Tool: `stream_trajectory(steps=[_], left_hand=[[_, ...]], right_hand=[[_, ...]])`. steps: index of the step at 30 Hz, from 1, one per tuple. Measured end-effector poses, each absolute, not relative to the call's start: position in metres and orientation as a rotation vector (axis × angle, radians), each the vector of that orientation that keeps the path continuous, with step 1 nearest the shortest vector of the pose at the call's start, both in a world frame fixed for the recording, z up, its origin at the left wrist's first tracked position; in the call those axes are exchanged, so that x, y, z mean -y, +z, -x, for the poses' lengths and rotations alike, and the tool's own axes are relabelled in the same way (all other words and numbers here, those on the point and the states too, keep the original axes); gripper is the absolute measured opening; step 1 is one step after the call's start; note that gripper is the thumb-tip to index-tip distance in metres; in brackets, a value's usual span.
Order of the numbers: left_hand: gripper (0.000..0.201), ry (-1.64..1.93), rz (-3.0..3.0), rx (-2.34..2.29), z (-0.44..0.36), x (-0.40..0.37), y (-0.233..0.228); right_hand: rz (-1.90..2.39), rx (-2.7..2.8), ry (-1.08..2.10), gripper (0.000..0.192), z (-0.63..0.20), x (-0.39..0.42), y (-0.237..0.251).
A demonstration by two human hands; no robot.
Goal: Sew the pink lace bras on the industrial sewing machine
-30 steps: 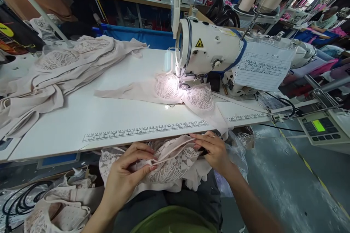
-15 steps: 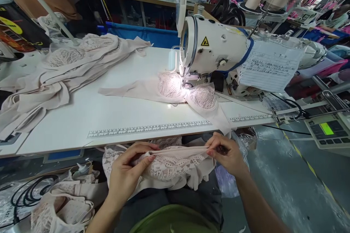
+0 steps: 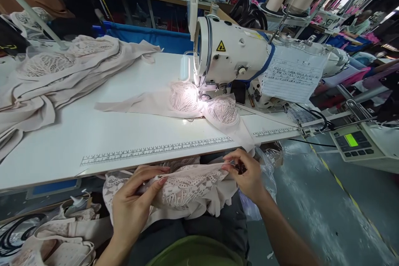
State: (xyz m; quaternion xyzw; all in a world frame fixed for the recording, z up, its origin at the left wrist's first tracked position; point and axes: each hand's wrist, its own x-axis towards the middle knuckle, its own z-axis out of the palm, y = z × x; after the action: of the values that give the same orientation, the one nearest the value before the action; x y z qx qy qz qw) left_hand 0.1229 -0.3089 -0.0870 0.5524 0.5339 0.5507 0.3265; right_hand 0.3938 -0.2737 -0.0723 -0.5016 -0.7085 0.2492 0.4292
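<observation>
Across my lap lies a pale pink lace bra [image 3: 190, 189], its upper edge spanned between both hands. My left hand [image 3: 137, 195] pinches that edge between thumb and fingers at the left. At the right end, my right hand [image 3: 245, 172] pinches the edge with thumb and forefinger. Some of the fabric beneath is bunched, so I cannot tell how many pieces lie there. Beyond my hands, a second bra [image 3: 222, 110] rests on the white table [image 3: 131, 133], one cup lit under the needle area of the sewing machine [image 3: 233, 50].
More bras [image 3: 65, 70] lie heaped on the table's left side. A printed ruler [image 3: 156, 149] runs along the front edge. Lace pieces [image 3: 68, 237] and black cable fill the lower left. To the right stands a control box [image 3: 358, 141] with a green display. A person in brown sits at upper left.
The view has shifted slightly, so the scene sits further left. Both hands keep their pinch on the bra's edge, which looks a little less taut.
</observation>
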Motion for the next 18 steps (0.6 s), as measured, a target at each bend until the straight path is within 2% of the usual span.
stream_trajectory(steps=[5,13,16,17,18], left_hand=[[0.008,1.448,-1.5,-1.388,-0.12,0.306,-0.091],[0.011,1.468,-1.424,-1.207,-0.117,0.311,-0.089],[0.004,1.248,-1.425,-1.053,-0.113,0.31,-0.074],[0.006,1.139,-1.455,-1.013,-0.114,0.31,-0.068],[0.019,1.043,-1.494,-0.983,-0.117,0.309,-0.062]], right_hand=[[1.268,1.807,0.697,0.006,-0.394,0.27,-0.063],[1.005,1.786,1.186,0.015,-0.417,0.262,-0.036],[0.834,1.805,1.297,0.015,-0.422,0.258,-0.024],[0.793,1.819,1.312,0.015,-0.42,0.259,-0.019],[0.773,1.845,1.314,0.014,-0.415,0.26,-0.013]])
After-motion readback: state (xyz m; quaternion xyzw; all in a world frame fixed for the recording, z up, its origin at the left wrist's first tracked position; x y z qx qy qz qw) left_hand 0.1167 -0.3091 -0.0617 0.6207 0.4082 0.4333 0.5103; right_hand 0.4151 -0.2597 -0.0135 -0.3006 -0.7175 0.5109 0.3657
